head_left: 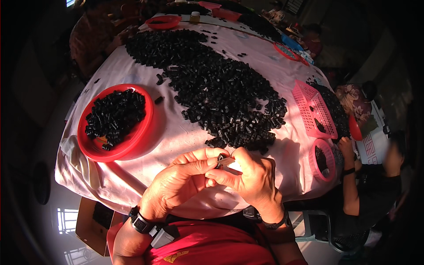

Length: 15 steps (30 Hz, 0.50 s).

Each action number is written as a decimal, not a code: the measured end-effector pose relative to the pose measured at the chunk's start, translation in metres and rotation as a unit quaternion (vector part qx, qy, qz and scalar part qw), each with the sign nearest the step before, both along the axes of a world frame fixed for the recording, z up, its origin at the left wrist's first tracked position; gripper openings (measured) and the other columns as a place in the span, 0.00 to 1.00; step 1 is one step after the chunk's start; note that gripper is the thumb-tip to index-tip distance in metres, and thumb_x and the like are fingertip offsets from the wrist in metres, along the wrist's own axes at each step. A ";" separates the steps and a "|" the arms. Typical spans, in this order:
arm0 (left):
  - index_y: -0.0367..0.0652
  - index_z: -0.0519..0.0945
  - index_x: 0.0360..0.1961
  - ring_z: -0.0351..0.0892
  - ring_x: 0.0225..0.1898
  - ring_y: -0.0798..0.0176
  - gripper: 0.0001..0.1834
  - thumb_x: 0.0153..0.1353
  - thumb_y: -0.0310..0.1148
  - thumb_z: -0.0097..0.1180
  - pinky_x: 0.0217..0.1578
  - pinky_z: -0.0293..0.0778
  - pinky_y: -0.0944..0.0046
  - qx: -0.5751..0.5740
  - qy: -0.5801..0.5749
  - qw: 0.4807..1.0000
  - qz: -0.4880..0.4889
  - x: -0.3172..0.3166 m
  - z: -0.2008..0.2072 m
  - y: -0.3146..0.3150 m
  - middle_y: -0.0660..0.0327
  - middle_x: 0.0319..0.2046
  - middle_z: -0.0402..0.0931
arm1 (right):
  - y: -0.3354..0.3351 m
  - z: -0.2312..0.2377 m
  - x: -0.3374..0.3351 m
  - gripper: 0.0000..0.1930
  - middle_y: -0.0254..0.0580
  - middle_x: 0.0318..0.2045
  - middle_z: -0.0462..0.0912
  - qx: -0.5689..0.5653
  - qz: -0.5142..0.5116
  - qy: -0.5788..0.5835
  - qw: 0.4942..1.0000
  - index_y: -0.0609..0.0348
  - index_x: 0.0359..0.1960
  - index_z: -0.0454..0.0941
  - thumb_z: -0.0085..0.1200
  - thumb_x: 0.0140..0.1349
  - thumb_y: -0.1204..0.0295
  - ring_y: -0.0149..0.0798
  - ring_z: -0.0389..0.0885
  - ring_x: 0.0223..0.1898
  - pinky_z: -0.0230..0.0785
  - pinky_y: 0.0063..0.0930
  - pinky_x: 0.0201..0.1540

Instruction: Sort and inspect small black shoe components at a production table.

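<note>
My left hand [179, 179] pinches a small black cylindrical part [221, 157] between thumb and fingers, above the near side of the table. Close against it, my right hand [256, 179] grips a thin, pale flat tool [232, 165]; its tip is at the black part. Most of the tool is hidden in my right fingers, so its exact kind cannot be made out. Just beyond both hands spreads a large heap of similar black parts [225, 90] on a pale pink cloth [176, 137]. To the left sits a red basin [149, 112] holding more black parts.
A whitish glove or rag [90, 170] hangs at the table's left edge. Pink perforated baskets [304, 99] and a round pink basket [312, 165] stand on the right. A co-worker's arm [350, 176] is beside them. An open cardboard box [86, 225] stands below left.
</note>
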<state>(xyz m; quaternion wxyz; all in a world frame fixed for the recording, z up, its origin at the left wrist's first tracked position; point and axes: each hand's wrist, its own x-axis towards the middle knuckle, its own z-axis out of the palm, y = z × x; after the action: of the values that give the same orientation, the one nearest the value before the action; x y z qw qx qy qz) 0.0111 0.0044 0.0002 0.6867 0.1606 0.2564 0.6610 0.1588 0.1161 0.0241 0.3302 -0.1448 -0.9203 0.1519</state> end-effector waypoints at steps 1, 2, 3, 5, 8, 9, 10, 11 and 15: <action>0.38 0.77 0.52 0.80 0.43 0.64 0.17 0.65 0.33 0.56 0.47 0.74 0.65 0.004 0.000 1.000 -0.001 0.000 -0.001 0.001 0.59 0.46 0.78 | 0.001 -0.001 0.000 0.23 0.40 0.23 0.83 0.006 -0.004 -0.011 1.000 0.60 0.33 0.78 0.68 0.51 0.52 0.41 0.84 0.23 0.74 0.30 0.23; 0.38 0.77 0.52 0.80 0.43 0.65 0.16 0.65 0.33 0.56 0.47 0.74 0.65 0.008 0.000 1.000 -0.002 0.000 -0.001 0.001 0.59 0.45 0.78 | 0.001 -0.002 0.000 0.23 0.40 0.23 0.83 0.006 -0.004 -0.012 1.000 0.60 0.33 0.78 0.68 0.51 0.52 0.41 0.84 0.23 0.74 0.30 0.23; 0.38 0.77 0.52 0.80 0.43 0.65 0.16 0.65 0.33 0.56 0.47 0.74 0.65 0.009 0.000 1.000 -0.001 -0.001 -0.002 0.001 0.59 0.45 0.78 | 0.001 -0.002 0.000 0.23 0.40 0.22 0.83 0.002 0.002 -0.004 1.000 0.60 0.33 0.78 0.68 0.51 0.52 0.41 0.84 0.23 0.74 0.30 0.23; 0.39 0.76 0.55 0.77 0.41 0.73 0.17 0.66 0.32 0.55 0.41 0.73 0.72 0.022 -0.017 0.999 -0.019 -0.003 -0.006 0.001 0.63 0.48 0.79 | 0.000 -0.001 -0.001 0.23 0.41 0.22 0.83 -0.001 0.009 0.004 1.000 0.60 0.34 0.78 0.68 0.51 0.53 0.41 0.84 0.23 0.74 0.30 0.23; 0.40 0.76 0.54 0.77 0.41 0.72 0.17 0.66 0.32 0.55 0.41 0.73 0.71 0.029 -0.033 0.999 -0.021 -0.003 -0.008 0.001 0.63 0.48 0.79 | -0.001 0.001 -0.001 0.23 0.41 0.22 0.83 -0.017 0.009 0.007 1.000 0.61 0.35 0.78 0.68 0.51 0.53 0.41 0.84 0.23 0.75 0.30 0.24; 0.40 0.76 0.54 0.77 0.41 0.72 0.17 0.66 0.32 0.55 0.41 0.73 0.71 0.029 -0.033 0.999 -0.022 -0.002 -0.007 0.001 0.63 0.48 0.79 | -0.001 0.002 0.000 0.23 0.41 0.23 0.83 -0.021 0.009 0.002 1.000 0.61 0.36 0.78 0.68 0.51 0.53 0.41 0.85 0.24 0.75 0.30 0.24; 0.39 0.77 0.53 0.78 0.41 0.69 0.16 0.65 0.32 0.55 0.42 0.74 0.69 0.018 -0.031 0.999 -0.010 -0.001 -0.007 0.001 0.62 0.46 0.79 | -0.001 0.002 0.000 0.23 0.41 0.23 0.84 -0.025 0.009 -0.003 1.000 0.61 0.37 0.79 0.68 0.51 0.54 0.41 0.85 0.24 0.75 0.30 0.24; 0.39 0.77 0.51 0.78 0.41 0.66 0.16 0.65 0.33 0.56 0.44 0.74 0.67 0.006 -0.029 1.000 0.001 0.000 -0.007 0.001 0.61 0.44 0.78 | -0.001 0.001 0.000 0.23 0.41 0.23 0.84 -0.025 0.008 -0.003 1.000 0.61 0.37 0.79 0.68 0.51 0.54 0.41 0.85 0.24 0.75 0.30 0.24; 0.39 0.77 0.51 0.79 0.40 0.65 0.16 0.65 0.33 0.56 0.44 0.75 0.66 0.005 -0.029 1.000 0.001 0.001 -0.007 0.001 0.60 0.44 0.78 | 0.000 -0.002 0.001 0.22 0.40 0.23 0.84 -0.028 0.017 0.004 0.999 0.61 0.37 0.79 0.68 0.52 0.55 0.40 0.85 0.25 0.75 0.30 0.24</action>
<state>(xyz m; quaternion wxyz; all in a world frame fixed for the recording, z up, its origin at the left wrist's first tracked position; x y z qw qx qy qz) 0.0118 0.0055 -0.0070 0.6924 0.1447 0.2334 0.6672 0.1597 0.1157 0.0220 0.3273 -0.1379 -0.9164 0.1842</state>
